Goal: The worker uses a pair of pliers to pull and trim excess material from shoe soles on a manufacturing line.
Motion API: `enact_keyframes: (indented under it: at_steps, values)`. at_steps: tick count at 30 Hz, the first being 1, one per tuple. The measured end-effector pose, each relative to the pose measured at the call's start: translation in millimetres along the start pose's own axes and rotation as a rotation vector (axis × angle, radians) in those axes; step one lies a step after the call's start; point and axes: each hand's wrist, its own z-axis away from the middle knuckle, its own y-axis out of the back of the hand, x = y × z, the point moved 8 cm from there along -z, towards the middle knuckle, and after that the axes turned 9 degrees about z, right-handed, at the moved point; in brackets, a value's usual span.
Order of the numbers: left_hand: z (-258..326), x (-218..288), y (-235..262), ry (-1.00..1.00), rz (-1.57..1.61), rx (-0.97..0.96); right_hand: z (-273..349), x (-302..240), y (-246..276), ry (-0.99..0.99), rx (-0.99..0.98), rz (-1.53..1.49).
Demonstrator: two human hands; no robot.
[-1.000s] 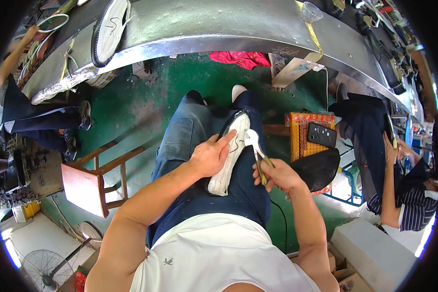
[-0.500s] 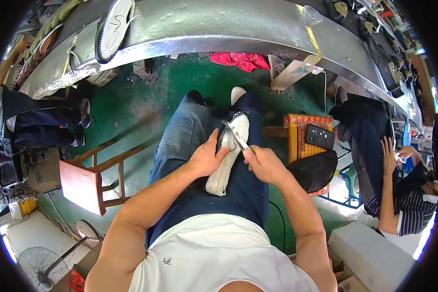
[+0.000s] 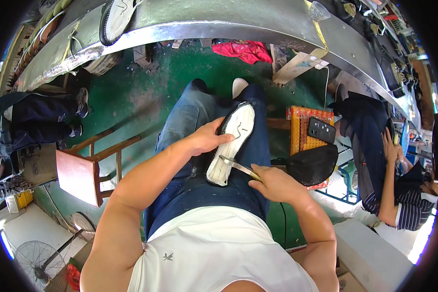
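A shoe (image 3: 233, 141) lies sole-up on my lap, its white sole rimmed in black, toe pointing away from me. My left hand (image 3: 207, 138) grips its left edge and holds it down on my thigh. My right hand (image 3: 272, 182) is closed around a thin metal blade tool (image 3: 238, 166). The blade's tip rests on the heel end of the sole. My legs are in blue jeans.
A long grey metal workbench (image 3: 219, 19) curves across the top, with another shoe (image 3: 114, 17) on it. A wooden stool (image 3: 90, 170) stands at left, a woven stool with a phone (image 3: 321, 129) at right. One seated person (image 3: 384, 165) is at right, another at left.
My right hand has drawn the blade tool from the middle of the sole back toward the heel end. My left hand has kept its hold on the shoe.
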Motion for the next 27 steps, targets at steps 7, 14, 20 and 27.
enact_keyframes:
  at_steps: [7,14,20,27]
  values:
    - [-1.1,-8.0,4.6,0.024,0.000,0.033,-9.8,-25.4,12.6,0.082,0.198,0.410]
    - [3.8,-5.9,13.1,0.056,0.003,0.081,-33.0,-7.0,-11.1,0.099,0.247,0.288]
    - [16.2,2.3,-3.5,-0.073,-0.369,0.179,4.1,14.5,-36.2,-0.033,0.234,-0.052]
    - [65.0,-58.5,-24.2,-0.013,0.046,0.009,27.1,17.0,-37.3,-0.079,0.051,-0.130]
